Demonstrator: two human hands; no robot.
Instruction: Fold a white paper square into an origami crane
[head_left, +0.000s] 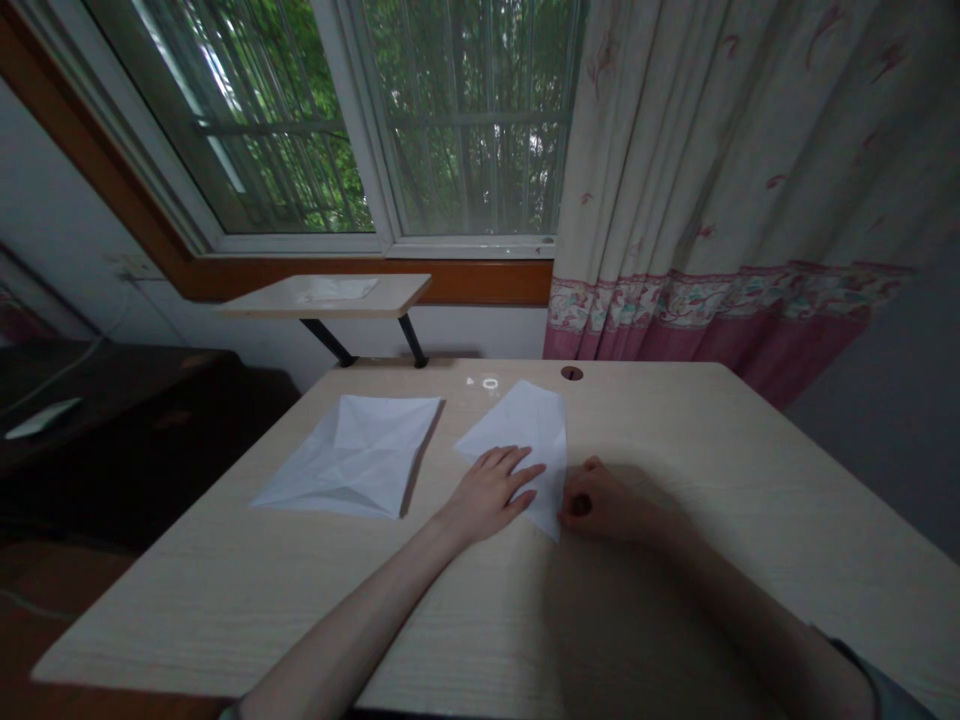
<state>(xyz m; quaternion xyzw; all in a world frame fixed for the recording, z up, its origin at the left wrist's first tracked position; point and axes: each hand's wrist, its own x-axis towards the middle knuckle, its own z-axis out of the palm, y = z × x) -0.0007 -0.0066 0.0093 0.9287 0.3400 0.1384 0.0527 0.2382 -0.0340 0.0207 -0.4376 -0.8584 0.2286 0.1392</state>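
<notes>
White folded sheet point(527, 420) | left hand point(491, 490) flat on it | right hand point(604, 503) pinching its near-right corner | risk: sheet could slip, skewing crease

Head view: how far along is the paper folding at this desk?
Done: the creased sheet on the left lies opened flat, crossed by fold lines, with no hand on it. In hand: the left hand presses flat on the second sheet while the right hand pinches its near corner. Left: that sheet looks mostly smooth, and no finished folded shape sits on the desk.
</notes>
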